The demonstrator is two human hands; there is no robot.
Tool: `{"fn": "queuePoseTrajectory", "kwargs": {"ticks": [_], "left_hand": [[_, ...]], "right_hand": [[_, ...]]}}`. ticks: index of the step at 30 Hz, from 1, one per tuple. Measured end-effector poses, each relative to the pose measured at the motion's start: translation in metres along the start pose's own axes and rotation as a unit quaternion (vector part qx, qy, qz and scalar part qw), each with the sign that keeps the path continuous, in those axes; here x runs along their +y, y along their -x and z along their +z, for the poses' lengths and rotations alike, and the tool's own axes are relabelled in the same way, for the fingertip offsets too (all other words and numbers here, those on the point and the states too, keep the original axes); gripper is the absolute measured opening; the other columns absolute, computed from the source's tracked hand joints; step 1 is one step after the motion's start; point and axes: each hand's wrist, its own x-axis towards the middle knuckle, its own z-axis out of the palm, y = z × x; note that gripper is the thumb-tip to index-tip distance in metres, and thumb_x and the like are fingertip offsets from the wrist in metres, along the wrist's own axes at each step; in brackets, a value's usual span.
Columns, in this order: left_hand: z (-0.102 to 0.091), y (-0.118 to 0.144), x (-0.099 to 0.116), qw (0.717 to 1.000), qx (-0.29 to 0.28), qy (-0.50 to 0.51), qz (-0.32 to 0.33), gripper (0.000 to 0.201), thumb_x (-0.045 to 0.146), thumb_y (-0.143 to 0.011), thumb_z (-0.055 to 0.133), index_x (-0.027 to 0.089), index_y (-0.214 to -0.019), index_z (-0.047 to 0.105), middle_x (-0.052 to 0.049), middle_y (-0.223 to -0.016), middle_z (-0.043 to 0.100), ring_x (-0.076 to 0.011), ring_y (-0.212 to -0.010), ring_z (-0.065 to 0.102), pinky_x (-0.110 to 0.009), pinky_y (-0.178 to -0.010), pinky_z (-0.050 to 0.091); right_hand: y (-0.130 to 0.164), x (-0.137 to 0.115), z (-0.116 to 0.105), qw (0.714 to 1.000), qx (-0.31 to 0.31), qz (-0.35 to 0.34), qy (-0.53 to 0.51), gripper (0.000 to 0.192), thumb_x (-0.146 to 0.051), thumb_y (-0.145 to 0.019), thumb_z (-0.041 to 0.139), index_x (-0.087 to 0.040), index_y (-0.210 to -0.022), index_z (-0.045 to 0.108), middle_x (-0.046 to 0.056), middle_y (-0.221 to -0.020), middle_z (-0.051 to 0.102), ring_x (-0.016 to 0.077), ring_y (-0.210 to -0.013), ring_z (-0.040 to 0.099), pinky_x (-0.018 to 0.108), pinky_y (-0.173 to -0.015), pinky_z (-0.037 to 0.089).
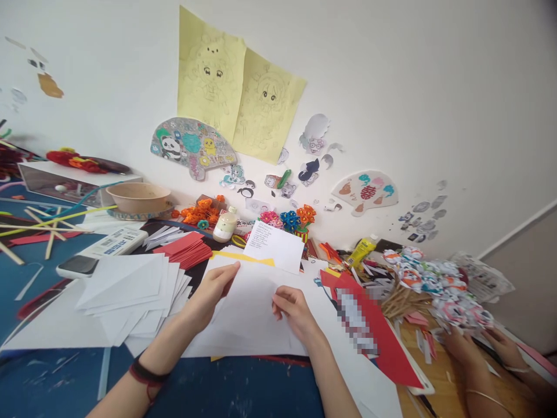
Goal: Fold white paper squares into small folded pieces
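Over the left edge of a white sheet of paper [261,290] reaches my left hand [213,293], its fingers stretched forward and nothing visibly gripped. My right hand [296,313] hovers at or just above the same sheet, fingers loosely bent and apart; whether they touch it I cannot tell. The sheet lies flat before me on the blue table, with yellow paper [265,261] showing beyond its far edge. Behind it a small white card with handwriting [275,245] leans up. Folded white papers [126,284] overlap in a pile left of my left hand.
Red envelopes [185,249], a glue bottle [225,225] and a white boxy device [104,251] stand beyond the pile. Red paper [391,342] lies to the right. Another person's hands [465,351] are at far right, near wrapped bundles on sticks [435,278]. A wall rises behind.
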Motion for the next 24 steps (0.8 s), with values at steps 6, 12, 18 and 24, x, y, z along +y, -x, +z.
{"fn": "queuePoseTrajectory", "kwargs": {"ticks": [6,12,18,24], "left_hand": [[0.000,0.004,0.009,0.997,-0.064,0.023,0.023,0.044,0.056,-0.075,0.052,0.014,-0.072,0.064,-0.001,-0.061,0.059,-0.0140,-0.059,0.053,-0.023,-0.051,0.040],[0.000,0.001,0.004,0.995,-0.093,0.014,0.041,0.041,0.049,-0.079,0.050,0.014,-0.094,0.065,-0.002,-0.065,0.058,-0.0130,-0.058,0.051,-0.023,-0.051,0.039],[-0.006,-0.004,-0.005,0.968,-0.071,-0.149,0.189,0.047,0.017,-0.076,0.046,0.026,-0.121,0.051,-0.004,-0.102,0.059,-0.0120,-0.070,0.054,-0.023,-0.059,0.043],[-0.009,-0.007,-0.010,0.918,-0.036,-0.273,0.286,0.028,0.015,-0.076,0.046,0.025,-0.091,0.067,-0.004,-0.098,0.064,-0.0195,-0.095,0.054,-0.031,-0.083,0.042]], "right_hand": [[-0.001,-0.002,-0.004,0.999,0.029,-0.002,-0.042,0.020,-0.031,-0.072,0.070,-0.014,-0.071,0.060,0.001,-0.056,0.059,0.0087,-0.043,0.047,0.021,-0.044,0.034],[0.000,-0.003,-0.007,0.998,0.031,-0.002,-0.053,0.019,-0.030,-0.071,0.071,-0.013,-0.072,0.061,0.001,-0.055,0.059,0.0087,-0.043,0.048,0.021,-0.044,0.034],[0.000,-0.001,-0.008,0.996,0.038,0.020,-0.072,0.021,-0.031,-0.069,0.072,-0.013,-0.074,0.061,0.000,-0.053,0.058,0.0094,-0.041,0.048,0.021,-0.042,0.034],[0.001,0.000,-0.007,0.998,0.057,0.022,-0.035,0.027,-0.040,-0.071,0.069,-0.015,-0.067,0.059,-0.002,-0.050,0.053,0.0095,-0.041,0.045,0.021,-0.041,0.034]]}}
